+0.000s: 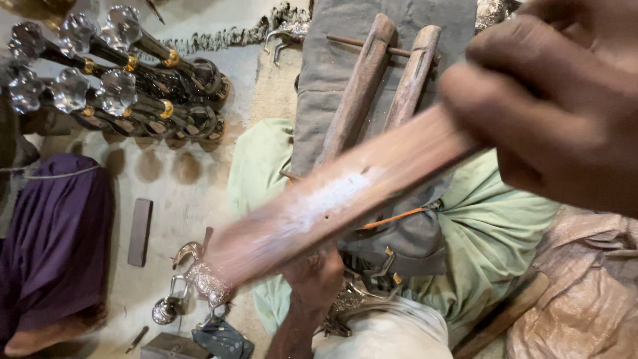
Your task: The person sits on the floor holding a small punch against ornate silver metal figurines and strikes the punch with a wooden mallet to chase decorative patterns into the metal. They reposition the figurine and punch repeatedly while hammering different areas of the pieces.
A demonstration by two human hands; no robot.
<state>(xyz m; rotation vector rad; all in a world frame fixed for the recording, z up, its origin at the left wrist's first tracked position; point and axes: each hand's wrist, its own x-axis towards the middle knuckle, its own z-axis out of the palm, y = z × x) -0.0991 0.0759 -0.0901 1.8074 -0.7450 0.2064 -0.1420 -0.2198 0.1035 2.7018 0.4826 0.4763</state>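
Observation:
My right hand (pixel 551 106) fills the upper right, close to the camera, closed around one end of a long flat wooden bat (pixel 332 199). The bat is motion-blurred, has a pale worn patch in its middle, and slants down to the lower left. Below it, my left hand (pixel 312 276) is curled on an embossed silver piece (pixel 342 304) resting on my lap; the bat partly hides that grip. A wooden clamp of two bars (pixel 359 86) joined by a thin rod lies on a grey cloth (pixel 332 53) beyond my knees.
Several dark canes with clear glass knobs (pixel 119 86) lie at the top left. On the floor are a purple cloth (pixel 53 239), a dark flat block (pixel 139 231), an ornate silver handle (pixel 199 276) and a small round metal part (pixel 163 310). A sack (pixel 585 292) sits at the lower right.

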